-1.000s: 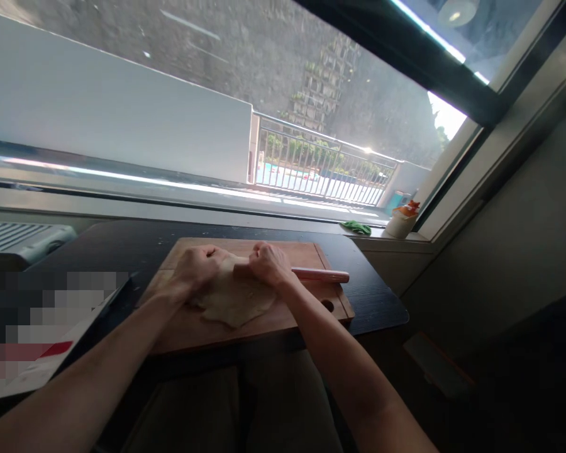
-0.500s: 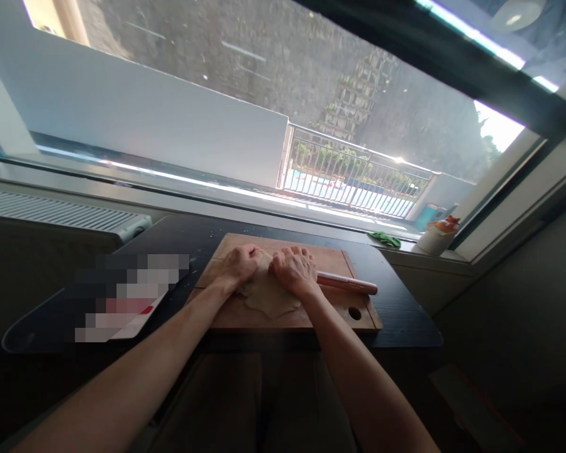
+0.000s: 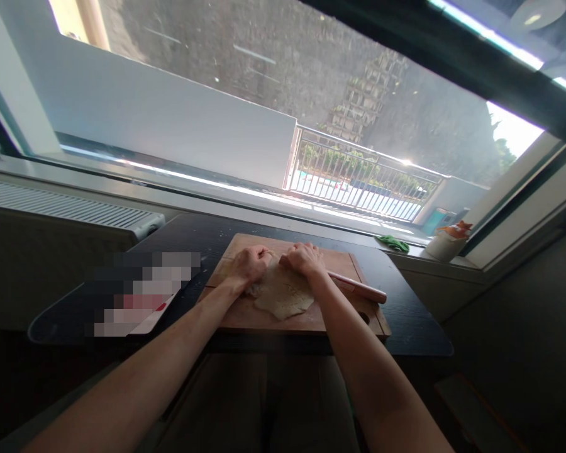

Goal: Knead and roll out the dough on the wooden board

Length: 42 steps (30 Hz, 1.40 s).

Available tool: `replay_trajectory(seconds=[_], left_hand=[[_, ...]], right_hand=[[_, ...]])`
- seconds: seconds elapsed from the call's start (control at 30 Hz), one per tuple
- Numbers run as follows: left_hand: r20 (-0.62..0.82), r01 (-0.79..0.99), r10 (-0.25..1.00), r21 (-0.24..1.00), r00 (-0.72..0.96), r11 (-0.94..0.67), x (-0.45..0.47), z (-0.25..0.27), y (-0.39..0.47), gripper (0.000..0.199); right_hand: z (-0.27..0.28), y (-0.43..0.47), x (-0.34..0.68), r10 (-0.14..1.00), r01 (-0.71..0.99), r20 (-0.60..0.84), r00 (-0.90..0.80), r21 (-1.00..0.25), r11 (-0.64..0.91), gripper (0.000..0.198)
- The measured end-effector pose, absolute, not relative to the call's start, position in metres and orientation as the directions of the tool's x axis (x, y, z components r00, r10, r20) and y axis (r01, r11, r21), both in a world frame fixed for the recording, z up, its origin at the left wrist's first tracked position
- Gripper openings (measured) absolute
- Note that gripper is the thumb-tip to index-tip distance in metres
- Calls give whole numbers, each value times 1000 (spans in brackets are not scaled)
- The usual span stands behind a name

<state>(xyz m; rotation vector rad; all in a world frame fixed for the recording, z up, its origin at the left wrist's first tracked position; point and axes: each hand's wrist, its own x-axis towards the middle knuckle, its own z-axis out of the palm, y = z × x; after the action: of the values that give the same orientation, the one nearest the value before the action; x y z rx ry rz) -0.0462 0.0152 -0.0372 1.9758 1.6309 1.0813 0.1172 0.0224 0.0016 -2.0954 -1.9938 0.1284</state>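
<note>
On a wooden cutting board [image 3: 233, 325] lies a flat, uneven sheet of pale dough [image 3: 283, 294]. My left hand [image 3: 251, 265] is closed at the dough's far left edge, its curled fingers pinching that edge. My right hand [image 3: 305, 259] rests over a wooden rolling pin [image 3: 358, 287], palm down with the fingers curled across it. The pin lies slanted over the far right part of the dough; its left tip shows just past my fingers and its right end reaches over the board's right edge. The middle of the pin is hidden by my hand and wrist.
The board lies on a dark table [image 3: 417, 324]. To the left is a flat item [image 3: 151, 321], mostly blurred out by pixels. On the windowsill are a green cloth [image 3: 393, 243] and a white container [image 3: 447, 244] with something orange on top. A radiator [image 3: 75, 204] stands at the left.
My right hand has moved slightly forward, away from me, and the pin's left end with it, so the pin slants more. My left hand stays at the dough's edge. The view has shifted a little.
</note>
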Motion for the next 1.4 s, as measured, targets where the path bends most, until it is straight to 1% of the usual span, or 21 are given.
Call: replay_trajectory(seconds=[0.17, 0.27, 0.53, 0.67, 0.83, 0.97, 1.1, 1.2, 1.4], left_hand=[[332, 662, 942, 695, 52, -281, -46, -34, 13, 31], [341, 662, 939, 692, 50, -287, -46, -36, 14, 31], [373, 651, 927, 693, 44, -310, -46, -38, 14, 30], [359, 675, 932, 675, 53, -298, -46, -37, 14, 30], [355, 676, 934, 677, 46, -290, -46, -35, 14, 30], [350, 674, 936, 682, 40, -284, -45, -35, 13, 30], [363, 657, 931, 693, 37, -296, -45, -35, 12, 28], [350, 648, 936, 708, 26, -283, -45, -35, 11, 29], [335, 663, 941, 693, 50, -282, -46, -34, 12, 30]], right_hand=[[-4, -19, 104, 977, 979, 213, 8, -201, 36, 43], [-4, -19, 102, 970, 980, 243, 15, -195, 34, 41], [3, 40, 121, 983, 971, 162, 90, -234, -50, 40], [1, 30, 118, 985, 970, 154, 83, -238, -44, 41], [-2, -3, 103, 979, 975, 196, 59, -222, -15, 43], [-1, -2, 101, 976, 978, 210, 64, -210, -19, 44], [3, 24, 111, 980, 977, 183, 82, -210, -42, 43], [3, 39, 118, 985, 975, 149, 87, -215, -54, 45], [2, 23, 110, 991, 979, 120, 53, -202, -28, 44]])
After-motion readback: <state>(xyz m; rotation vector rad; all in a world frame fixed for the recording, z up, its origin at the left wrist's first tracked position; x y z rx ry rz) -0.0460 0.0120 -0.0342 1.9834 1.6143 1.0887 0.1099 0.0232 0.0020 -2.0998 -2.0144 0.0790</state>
